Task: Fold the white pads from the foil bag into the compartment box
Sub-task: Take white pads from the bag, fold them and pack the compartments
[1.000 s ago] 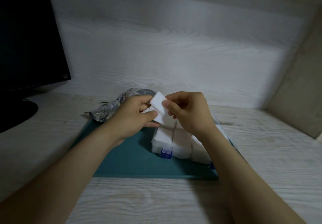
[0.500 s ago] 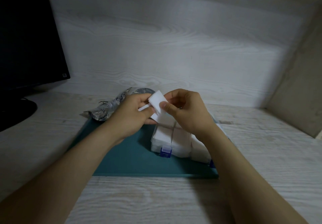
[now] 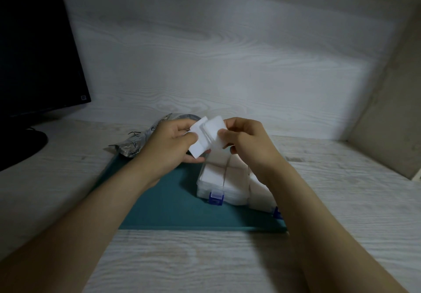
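Both hands hold white pads (image 3: 206, 136) in the air above the compartment box. My left hand (image 3: 169, 146) pinches the left part of the pads between thumb and fingers. My right hand (image 3: 248, 143) pinches the right part, which stands a little apart from the left one. Below them the clear compartment box (image 3: 222, 182) with blue latches sits on a teal mat (image 3: 164, 203), its compartments holding white pads. The crumpled foil bag (image 3: 139, 141) lies behind my left hand, partly hidden by it.
A black monitor (image 3: 34, 48) on a round foot stands at the far left. A pale wood-grain wall closes the back and a beige wall the right side. The wood-grain desk (image 3: 205, 260) runs in front of the mat.
The hands have risen slightly and the pads, held folded together before, now spread into two overlapping parts between the hands.
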`<state>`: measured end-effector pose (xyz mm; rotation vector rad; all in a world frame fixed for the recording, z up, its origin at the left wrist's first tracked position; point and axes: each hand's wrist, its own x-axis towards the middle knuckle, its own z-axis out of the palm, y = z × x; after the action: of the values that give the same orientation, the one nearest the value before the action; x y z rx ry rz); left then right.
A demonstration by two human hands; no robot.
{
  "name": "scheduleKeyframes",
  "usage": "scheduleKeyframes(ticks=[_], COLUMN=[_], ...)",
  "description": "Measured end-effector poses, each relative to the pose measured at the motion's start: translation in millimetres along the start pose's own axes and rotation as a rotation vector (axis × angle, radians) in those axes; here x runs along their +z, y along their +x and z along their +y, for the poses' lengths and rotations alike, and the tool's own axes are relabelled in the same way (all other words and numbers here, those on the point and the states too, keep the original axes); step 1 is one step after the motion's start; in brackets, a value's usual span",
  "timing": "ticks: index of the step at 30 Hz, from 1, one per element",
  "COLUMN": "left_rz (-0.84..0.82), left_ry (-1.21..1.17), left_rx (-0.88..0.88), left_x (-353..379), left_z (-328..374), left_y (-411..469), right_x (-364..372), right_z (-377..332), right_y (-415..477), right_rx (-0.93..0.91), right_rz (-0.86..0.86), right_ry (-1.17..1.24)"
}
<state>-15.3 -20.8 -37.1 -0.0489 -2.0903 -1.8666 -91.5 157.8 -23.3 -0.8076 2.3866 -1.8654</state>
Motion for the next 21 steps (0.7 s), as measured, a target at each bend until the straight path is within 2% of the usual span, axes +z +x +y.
scheduleKeyframes(ticks=[7,15,21], left_rz=[-0.098,-0.108,-0.083], left_ry=[0.065,0.066,0.041], left_rx=[0.03,0.06,0.061], left_x=[-0.4,-3.1,-1.7], left_z=[-4.3,-6.6,-5.0], left_y=[0.5,1.0,-0.1], right_x=[2.4,5.3,3.2], right_z=[1.6,2.6,1.3], right_y=[-2.2,-0.4,-1.5], right_rx=[-0.077,-0.151,-0.112], right_rz=[0.007,0.047,0.084], right_ry=[-0.035,-0.155,-0.099])
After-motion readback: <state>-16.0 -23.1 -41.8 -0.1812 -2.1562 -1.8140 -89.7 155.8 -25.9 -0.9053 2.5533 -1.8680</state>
